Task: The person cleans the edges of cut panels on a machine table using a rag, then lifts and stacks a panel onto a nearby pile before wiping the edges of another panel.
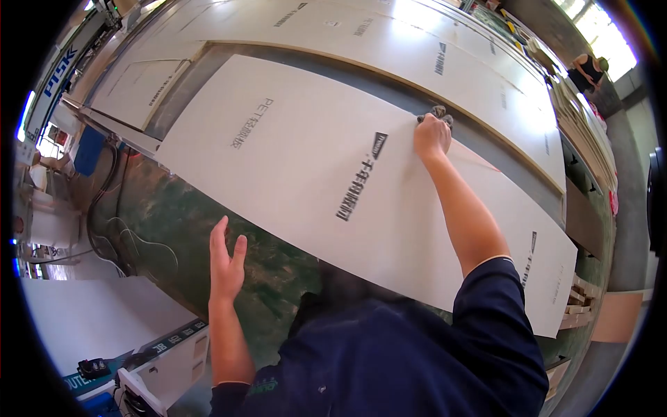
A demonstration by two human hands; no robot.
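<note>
Dark wad (439,111) in the right hand (433,135) partly covered by the fist; cloth or glove, I can't tell. Fingertips hidden. Palest print at the right end of the white board (292,156): unreadable. Distant person (588,74) too small for detail. Black object (655,201) cut off at right edge of view.

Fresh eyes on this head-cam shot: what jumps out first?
The long white panel with dark lettering, slanting across the middle of the view. Next, the right hand at its far edge, gripping a dark wad. The left hand is open and empty, left of centre, against the green floor.
</note>
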